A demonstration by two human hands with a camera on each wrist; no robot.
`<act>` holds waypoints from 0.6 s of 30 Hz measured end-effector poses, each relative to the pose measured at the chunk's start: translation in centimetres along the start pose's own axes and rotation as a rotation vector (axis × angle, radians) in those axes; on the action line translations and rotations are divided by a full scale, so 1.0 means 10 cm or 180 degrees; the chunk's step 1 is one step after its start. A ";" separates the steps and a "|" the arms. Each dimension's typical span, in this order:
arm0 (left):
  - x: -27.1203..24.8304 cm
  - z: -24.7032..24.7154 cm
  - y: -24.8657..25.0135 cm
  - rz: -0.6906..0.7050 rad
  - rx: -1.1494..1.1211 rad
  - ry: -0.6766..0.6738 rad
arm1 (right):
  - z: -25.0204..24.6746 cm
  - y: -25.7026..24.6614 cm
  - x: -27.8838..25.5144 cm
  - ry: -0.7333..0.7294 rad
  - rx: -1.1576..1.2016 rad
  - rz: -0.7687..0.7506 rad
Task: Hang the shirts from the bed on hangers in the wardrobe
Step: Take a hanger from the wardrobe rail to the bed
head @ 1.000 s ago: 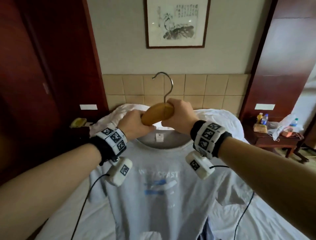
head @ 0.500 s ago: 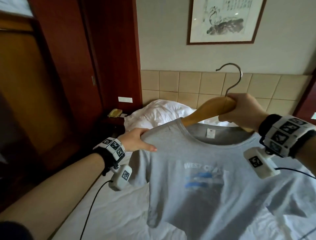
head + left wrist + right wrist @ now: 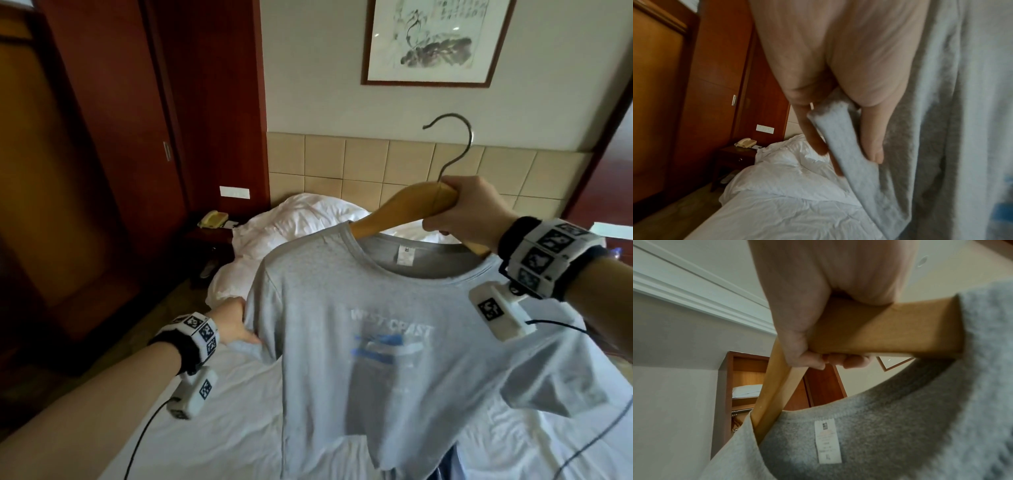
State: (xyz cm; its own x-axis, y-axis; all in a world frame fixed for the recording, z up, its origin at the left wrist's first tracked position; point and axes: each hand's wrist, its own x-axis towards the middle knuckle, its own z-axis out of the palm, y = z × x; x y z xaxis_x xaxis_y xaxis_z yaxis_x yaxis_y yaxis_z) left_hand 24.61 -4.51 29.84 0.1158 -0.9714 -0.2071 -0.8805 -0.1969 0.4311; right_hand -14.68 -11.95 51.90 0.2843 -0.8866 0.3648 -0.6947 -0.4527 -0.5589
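A grey T-shirt (image 3: pixel 376 325) with blue and white print hangs on a wooden hanger (image 3: pixel 404 210) above the bed (image 3: pixel 222 428). My right hand (image 3: pixel 462 209) grips the hanger at its middle, under the metal hook (image 3: pixel 455 144); the right wrist view shows the fingers (image 3: pixel 838 361) curled round the wood (image 3: pixel 890 331) above the collar label (image 3: pixel 827 440). My left hand (image 3: pixel 236 322) pinches the shirt's left sleeve. In the left wrist view the sleeve hem (image 3: pixel 838 134) lies between thumb and fingers. An open wardrobe (image 3: pixel 744 386) with a rail (image 3: pixel 741 411) appears in the right wrist view.
Dark red wooden panels and a door (image 3: pixel 102 137) stand at the left. A bedside table (image 3: pixel 209 236) carries a yellow telephone (image 3: pixel 214 219). A rumpled white duvet (image 3: pixel 291 226) lies at the bed's head under a tiled wall and a framed picture (image 3: pixel 435 41).
The view has swung left. My left hand has let go of the hanger, slid down the shoulder and now holds the sleeve. The shirt has lifted off the bed.
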 end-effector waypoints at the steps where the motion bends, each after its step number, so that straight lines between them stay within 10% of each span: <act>1: -0.07 -0.06 0.02 0.0033 0.0032 0.0061 | 0.02 -0.03 0.00 -0.0010 -0.0003 0.0014; 8: -0.45 -0.73 0.57 0.0773 -0.1106 0.1039 | 0.25 -0.24 0.05 0.0018 0.0023 0.0035; 18: -0.35 -1.01 1.42 0.1465 -0.0134 0.2211 | 0.64 -0.92 0.25 -0.0233 0.0064 -0.0177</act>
State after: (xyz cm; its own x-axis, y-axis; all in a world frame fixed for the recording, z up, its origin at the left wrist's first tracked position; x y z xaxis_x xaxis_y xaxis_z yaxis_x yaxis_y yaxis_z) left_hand 16.34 -5.23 45.60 0.0179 -0.8139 0.5807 -0.8928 0.2484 0.3757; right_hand -3.35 -10.65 53.20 0.3700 -0.8643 0.3407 -0.6635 -0.5025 -0.5544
